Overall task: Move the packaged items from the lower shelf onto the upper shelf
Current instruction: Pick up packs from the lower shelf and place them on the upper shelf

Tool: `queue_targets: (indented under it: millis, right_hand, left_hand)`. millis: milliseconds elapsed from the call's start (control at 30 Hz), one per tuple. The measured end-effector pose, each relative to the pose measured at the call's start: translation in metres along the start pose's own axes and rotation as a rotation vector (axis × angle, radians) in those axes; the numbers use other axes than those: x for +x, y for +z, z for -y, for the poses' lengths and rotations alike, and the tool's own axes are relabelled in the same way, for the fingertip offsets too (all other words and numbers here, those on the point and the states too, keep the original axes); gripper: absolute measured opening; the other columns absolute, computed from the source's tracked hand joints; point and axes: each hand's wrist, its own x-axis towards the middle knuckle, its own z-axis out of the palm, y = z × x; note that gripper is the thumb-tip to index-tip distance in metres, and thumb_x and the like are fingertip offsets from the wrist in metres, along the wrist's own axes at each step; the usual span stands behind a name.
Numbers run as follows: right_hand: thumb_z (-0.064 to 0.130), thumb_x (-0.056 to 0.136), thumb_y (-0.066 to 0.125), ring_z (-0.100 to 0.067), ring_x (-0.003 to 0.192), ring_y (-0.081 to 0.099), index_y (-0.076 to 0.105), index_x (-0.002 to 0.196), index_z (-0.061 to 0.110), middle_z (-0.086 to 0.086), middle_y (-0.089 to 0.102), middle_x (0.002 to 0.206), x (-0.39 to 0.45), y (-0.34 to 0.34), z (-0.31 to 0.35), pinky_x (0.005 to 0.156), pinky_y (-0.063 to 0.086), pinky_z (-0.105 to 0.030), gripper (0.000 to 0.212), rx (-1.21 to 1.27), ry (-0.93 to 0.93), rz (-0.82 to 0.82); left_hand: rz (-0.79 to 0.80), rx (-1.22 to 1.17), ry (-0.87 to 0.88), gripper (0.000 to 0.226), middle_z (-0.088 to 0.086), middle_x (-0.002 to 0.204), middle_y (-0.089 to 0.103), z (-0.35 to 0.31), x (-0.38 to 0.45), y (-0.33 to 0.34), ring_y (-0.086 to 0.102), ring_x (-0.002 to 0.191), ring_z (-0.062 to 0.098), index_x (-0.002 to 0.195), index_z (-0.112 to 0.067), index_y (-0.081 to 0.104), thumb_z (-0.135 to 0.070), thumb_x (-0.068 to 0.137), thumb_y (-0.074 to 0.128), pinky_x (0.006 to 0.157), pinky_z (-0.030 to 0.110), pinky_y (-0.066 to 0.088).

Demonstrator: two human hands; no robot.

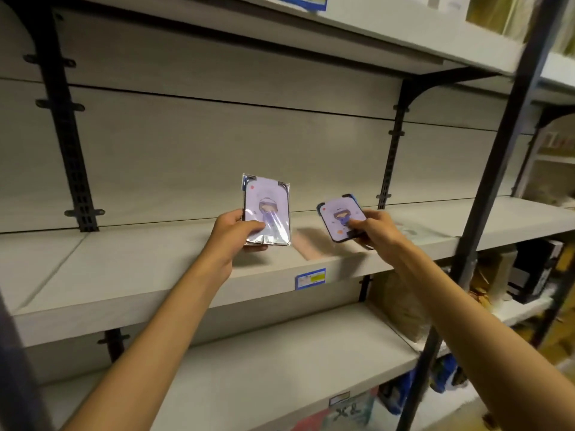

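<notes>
I'm gripping a pack (267,209) in my left hand (231,233), another pack (342,219) in my right hand (378,231) | risk — slick wrap slipping, packs toppling off upper shelf (155,275)

Shop: price-tagged shelving (186,293) (retail gondola)

Pale grey upper shelf (130,275) on dark slotted uprights (73,144), blue-and-yellow price label (310,278) on front edge. Below, lower shelf (280,368) bearing a tan bag (401,309) at right.
</notes>
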Motion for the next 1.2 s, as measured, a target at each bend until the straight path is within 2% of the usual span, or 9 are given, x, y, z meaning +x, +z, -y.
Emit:
queue_targets:
  millis: [100,200,267,333,533,767,900,1067,1200]
  right_hand:
    - [0.009,0.087,0.07,-0.021,0.067,0.059,0.065,0.115,-0.002,-0.015,0.069,0.091,0.025,-0.032,-0.011,0.055,0.048,-0.027,0.031,-0.128,0.011,-0.031]
    - [0.011,0.082,0.075,-0.025,0.083,0.062,0.063,0.119,-0.001,-0.014,0.068,0.097,0.051,-0.055,-0.027,0.072,0.052,-0.038,0.041,-0.244,0.009,-0.08]
    - [0.014,0.081,0.075,-0.025,0.091,0.061,0.064,0.12,0.004,-0.012,0.068,0.1,0.064,-0.064,-0.035,0.073,0.05,-0.032,0.042,-0.352,-0.007,-0.105]
    - [0.017,0.083,0.072,-0.025,0.091,0.061,0.068,0.114,0.007,-0.012,0.069,0.099,0.075,-0.072,-0.041,0.065,0.046,-0.027,0.033,-0.455,-0.03,-0.111]
    - [0.029,0.088,0.058,-0.031,0.102,0.051,0.069,0.088,0.011,-0.012,0.064,0.104,0.091,-0.084,-0.058,0.076,0.04,-0.035,0.021,-0.942,-0.144,-0.09]
    - [0.022,0.087,0.058,-0.035,0.116,0.047,0.071,0.116,0.022,-0.01,0.063,0.121,0.081,-0.077,-0.043,0.088,0.041,-0.04,0.033,-1.136,-0.406,-0.039]
    - [0.031,0.096,0.049,-0.026,0.104,0.059,0.073,0.112,0.028,-0.001,0.071,0.113,0.06,-0.04,-0.034,0.09,0.04,-0.039,0.03,-1.056,-0.712,0.219]
    - [0.03,0.093,0.046,-0.025,0.076,0.058,0.063,0.07,0.011,-0.009,0.064,0.085,0.04,-0.009,-0.041,0.073,0.049,-0.043,0.033,-1.039,-0.772,0.453]
    - [0.031,0.094,0.044,-0.022,0.085,0.056,0.063,0.073,0.012,-0.008,0.064,0.086,0.031,0.006,-0.045,0.076,0.048,-0.041,0.034,-0.981,-0.864,0.485]
  left_hand:
    - [-0.013,0.022,-0.017,0.018,0.012,0.095,0.074,0.003,0.012,0.024,0.07,0.07,0.019,0.107,-0.003,0.07,-0.001,0.089,0.064,0.056,0.029,0.059]
    - [-0.027,0.047,-0.018,0.024,0.011,0.096,0.075,0.005,0.024,0.046,0.071,0.07,0.018,0.113,-0.002,0.069,-0.002,0.09,0.064,0.057,0.029,0.058]
    - [-0.043,0.056,-0.013,0.024,0.01,0.096,0.075,0.007,0.032,0.058,0.072,0.07,0.017,0.113,-0.004,0.07,-0.002,0.09,0.063,0.058,0.03,0.06]
    - [-0.053,0.067,-0.016,0.024,0.011,0.099,0.076,0.01,0.038,0.069,0.073,0.072,0.017,0.114,-0.006,0.07,-0.003,0.09,0.064,0.06,0.031,0.061]
    - [-0.074,0.085,-0.054,0.025,0.01,0.103,0.076,0.019,0.051,0.094,0.074,0.088,0.024,0.116,-0.009,0.07,-0.005,0.092,0.064,0.074,0.038,0.063]
    - [-0.1,0.046,-0.071,0.027,0.01,0.102,0.076,0.021,0.061,0.105,0.074,0.087,0.023,0.118,-0.007,0.069,-0.004,0.091,0.064,0.072,0.036,0.063]
    - [-0.163,0.002,-0.111,0.029,0.01,0.099,0.076,0.019,0.068,0.104,0.073,0.082,0.022,0.115,-0.006,0.07,-0.003,0.086,0.068,0.067,0.03,0.06]
    - [-0.146,-0.038,-0.169,0.036,0.016,0.106,0.075,0.013,0.072,0.109,0.073,0.087,0.026,0.115,0.001,0.068,0.006,0.079,0.071,0.07,0.032,0.059]
    - [-0.114,-0.002,-0.174,0.036,0.015,0.104,0.076,0.01,0.073,0.116,0.073,0.088,0.024,0.114,0.001,0.069,0.005,0.079,0.073,0.068,0.031,0.06]
